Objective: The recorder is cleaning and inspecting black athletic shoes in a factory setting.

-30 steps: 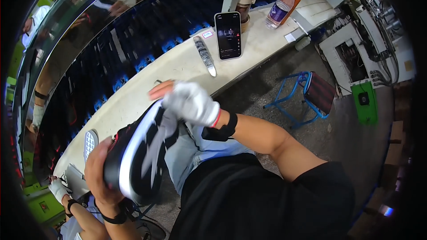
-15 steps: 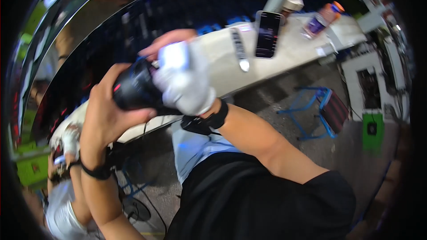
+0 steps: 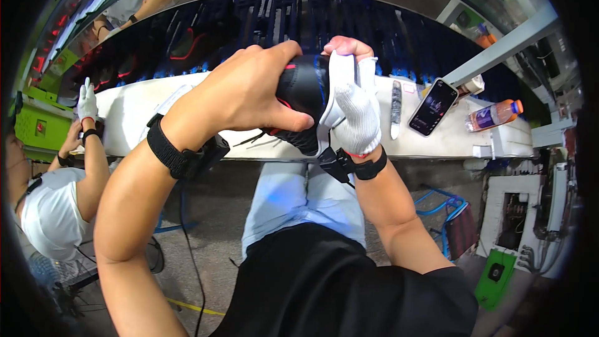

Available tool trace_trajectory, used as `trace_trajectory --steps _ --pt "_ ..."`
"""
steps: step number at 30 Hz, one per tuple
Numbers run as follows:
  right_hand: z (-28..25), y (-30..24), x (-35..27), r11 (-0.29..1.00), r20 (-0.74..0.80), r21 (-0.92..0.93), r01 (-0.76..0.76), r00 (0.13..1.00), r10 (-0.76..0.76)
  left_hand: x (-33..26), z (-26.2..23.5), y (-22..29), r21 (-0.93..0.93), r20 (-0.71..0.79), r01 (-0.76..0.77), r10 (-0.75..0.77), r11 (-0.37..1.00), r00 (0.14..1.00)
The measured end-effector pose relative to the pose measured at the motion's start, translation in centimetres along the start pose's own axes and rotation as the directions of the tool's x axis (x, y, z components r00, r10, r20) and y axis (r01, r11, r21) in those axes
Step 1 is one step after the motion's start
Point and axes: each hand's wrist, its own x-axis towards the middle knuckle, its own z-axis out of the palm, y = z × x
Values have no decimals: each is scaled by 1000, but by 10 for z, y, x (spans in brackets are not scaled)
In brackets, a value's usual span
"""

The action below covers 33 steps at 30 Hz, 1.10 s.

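A black shoe point(image 3: 304, 87) with red and blue accents is held up over the white bench point(image 3: 243, 146), its pale sole point(image 3: 337, 81) turned to the right. My bare left hand point(image 3: 246, 90) wraps round the black upper from the left, thumb on the near side. On the sole side, my right hand point(image 3: 359, 115), in a white glove that leaves some fingertips bare, grips the sole's edge. Part of its fingers is hidden behind the shoe. Both wrists wear black straps with small dark boxes.
To the right on the bench lie a slim wrapped tool point(image 3: 396, 109), a phone point(image 3: 433, 107) and a bottle point(image 3: 494, 116) with an orange cap. Behind runs a dark conveyor point(image 3: 249, 25). A co-worker point(image 3: 56, 212) sits at left; a blue-framed stool point(image 3: 458, 231) stands at right.
The shoe and both hands have shifted right in the view and now show sharply. The sole has turned to face right. The view has swung, so the bench lies more level.
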Motion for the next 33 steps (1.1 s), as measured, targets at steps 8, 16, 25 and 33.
trace_trajectory --steps 8,16,25,33 --pt "-38 -37 -23 989 -143 44 -141 979 146 11 22 47 193 69 -305 297 932 952" --pt "-60 -94 -55 904 -47 -160 -397 918 394 0 37 74 231 152 -438 412 869 898" --pt "-63 -40 -135 833 16 -543 105 993 -115 -41 -1 79 340 83 -392 387 855 918" --pt "-25 18 -141 693 242 -593 410 911 -333 -125 26 83 235 7 -42 42 971 999"
